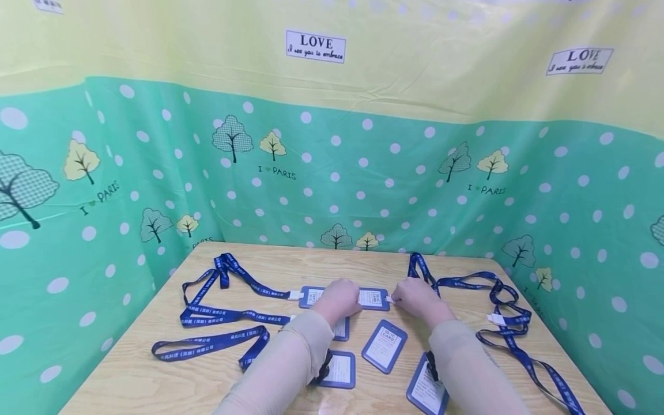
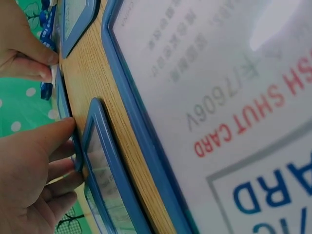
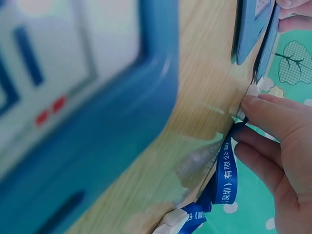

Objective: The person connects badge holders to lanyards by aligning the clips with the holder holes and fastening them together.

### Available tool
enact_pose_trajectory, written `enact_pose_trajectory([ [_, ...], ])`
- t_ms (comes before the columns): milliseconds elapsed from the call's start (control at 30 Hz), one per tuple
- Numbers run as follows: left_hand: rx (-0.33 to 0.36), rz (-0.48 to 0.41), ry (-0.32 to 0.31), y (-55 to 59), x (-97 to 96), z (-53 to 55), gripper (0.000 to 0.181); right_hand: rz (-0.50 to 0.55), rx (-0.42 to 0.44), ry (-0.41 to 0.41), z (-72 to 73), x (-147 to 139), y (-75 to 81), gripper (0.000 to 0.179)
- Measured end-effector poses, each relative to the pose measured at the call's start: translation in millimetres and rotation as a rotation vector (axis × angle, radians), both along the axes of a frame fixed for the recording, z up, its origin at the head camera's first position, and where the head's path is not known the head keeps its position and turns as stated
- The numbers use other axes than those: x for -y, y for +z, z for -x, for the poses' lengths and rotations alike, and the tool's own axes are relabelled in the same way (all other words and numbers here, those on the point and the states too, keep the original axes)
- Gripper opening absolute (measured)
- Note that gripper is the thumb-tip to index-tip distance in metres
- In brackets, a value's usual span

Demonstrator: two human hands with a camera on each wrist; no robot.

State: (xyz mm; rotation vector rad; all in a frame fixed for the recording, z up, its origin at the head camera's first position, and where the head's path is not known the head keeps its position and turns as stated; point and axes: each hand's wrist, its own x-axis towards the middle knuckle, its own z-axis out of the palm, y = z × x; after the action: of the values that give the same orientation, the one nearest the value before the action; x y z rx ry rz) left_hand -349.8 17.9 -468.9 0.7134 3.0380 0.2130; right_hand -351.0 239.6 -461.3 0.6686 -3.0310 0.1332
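Two blue-framed badge holders lie end to end at the back of the table; my left hand (image 1: 338,298) covers where they meet. It pinches the edge of the right-hand badge holder (image 1: 374,298), thumb and fingers (image 2: 63,134) at its frame. At that holder's outer end, my right hand (image 1: 419,298) pinches the white clip (image 3: 252,90) of a blue lanyard (image 3: 226,170) between thumb and index finger. The lanyard band runs down beside the other fingers. The left-hand badge holder (image 1: 312,297) has a white clip (image 1: 295,295) and lanyard at its left end.
More badge holders lie nearer me: one tilted in the middle (image 1: 385,346), one by the left wrist (image 1: 339,370), one partly under the right sleeve (image 1: 426,389). Blue lanyards spread over the left side (image 1: 207,346) and the right side (image 1: 510,328). A patterned green curtain (image 1: 332,178) encloses the table.
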Motion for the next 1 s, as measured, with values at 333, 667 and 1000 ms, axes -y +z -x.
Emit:
enact_pose_trajectory([
  [333,-0.001,0.007,-0.012,1.8,0.4,0.9,0.024,-0.013,-0.030,0.032,2.2,-0.6,-0.6,0.015],
  [667,0.025,0.012,0.006,4.0,0.3,0.6,0.024,-0.026,-0.011,0.005,1.5,2.1,1.4,0.011],
  [1000,0.017,0.028,-0.011,4.6,1.5,2.1,0.026,-0.022,0.026,-0.033,-0.3,8.5,1.8,0.010],
])
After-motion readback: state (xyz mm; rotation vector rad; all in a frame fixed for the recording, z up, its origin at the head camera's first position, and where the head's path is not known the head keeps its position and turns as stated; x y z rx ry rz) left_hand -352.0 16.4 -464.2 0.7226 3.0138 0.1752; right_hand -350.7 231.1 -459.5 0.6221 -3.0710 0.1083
